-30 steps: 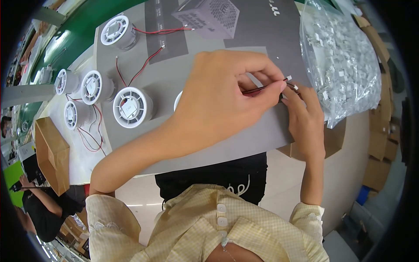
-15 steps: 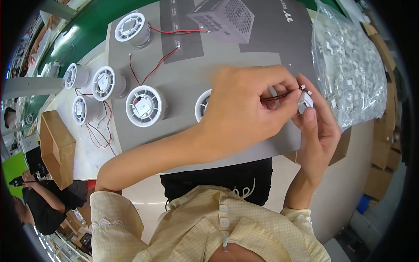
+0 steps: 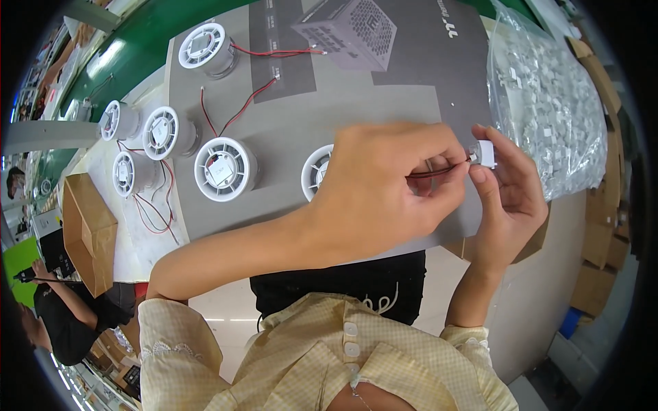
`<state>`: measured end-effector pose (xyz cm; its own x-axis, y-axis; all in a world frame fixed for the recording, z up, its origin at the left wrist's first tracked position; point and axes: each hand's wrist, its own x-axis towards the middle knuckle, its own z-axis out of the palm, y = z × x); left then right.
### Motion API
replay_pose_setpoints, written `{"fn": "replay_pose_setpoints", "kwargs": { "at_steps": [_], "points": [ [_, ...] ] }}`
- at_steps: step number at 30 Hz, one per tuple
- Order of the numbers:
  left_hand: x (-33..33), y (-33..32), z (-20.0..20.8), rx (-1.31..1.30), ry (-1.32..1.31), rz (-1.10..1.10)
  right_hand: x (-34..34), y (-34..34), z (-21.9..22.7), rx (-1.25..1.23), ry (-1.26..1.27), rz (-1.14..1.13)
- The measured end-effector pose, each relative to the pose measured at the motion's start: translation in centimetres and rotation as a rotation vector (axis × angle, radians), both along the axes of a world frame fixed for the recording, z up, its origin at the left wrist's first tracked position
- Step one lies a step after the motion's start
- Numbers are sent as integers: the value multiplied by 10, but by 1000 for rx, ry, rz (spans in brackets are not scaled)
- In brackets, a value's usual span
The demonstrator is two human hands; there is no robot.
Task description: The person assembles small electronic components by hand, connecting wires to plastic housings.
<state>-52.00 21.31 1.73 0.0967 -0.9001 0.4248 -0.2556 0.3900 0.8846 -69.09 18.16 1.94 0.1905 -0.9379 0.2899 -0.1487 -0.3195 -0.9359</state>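
Observation:
My left hand [image 3: 384,188] pinches a thin red and black wire [image 3: 439,170] that leads from a round white fan [image 3: 317,171] half hidden under the hand. My right hand [image 3: 510,195] holds a small white plastic connector [image 3: 485,153] at the wire's end, fingertips of both hands almost touching. Both hands hover over a grey mat [image 3: 356,109] on the work table.
Several more round white fans with red and black wires, such as one [image 3: 225,168] and another [image 3: 205,48], lie left on the mat. A grey perforated box [image 3: 346,31] stands at the back. A clear bag of white connectors [image 3: 548,103] lies right. A cardboard box [image 3: 86,229] sits left.
Both hands have lifted slightly and moved right, and the white connector now shows between my right fingertips at the wire's end.

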Motion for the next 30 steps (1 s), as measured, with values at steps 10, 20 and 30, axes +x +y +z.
{"fn": "replay_pose_setpoints", "kwargs": {
  "at_steps": [10, 20, 30],
  "points": [
    [13, -5, 11, 426, 277, -254, -23, -24, -5, -370, 236, 239],
    [19, -10, 11, 468, 463, -388, -17, -23, -11, 71, -245, 243],
    [26, -16, 17, 644, 665, -576, -24, -44, -19, -152, -370, 512]
  ]
}}
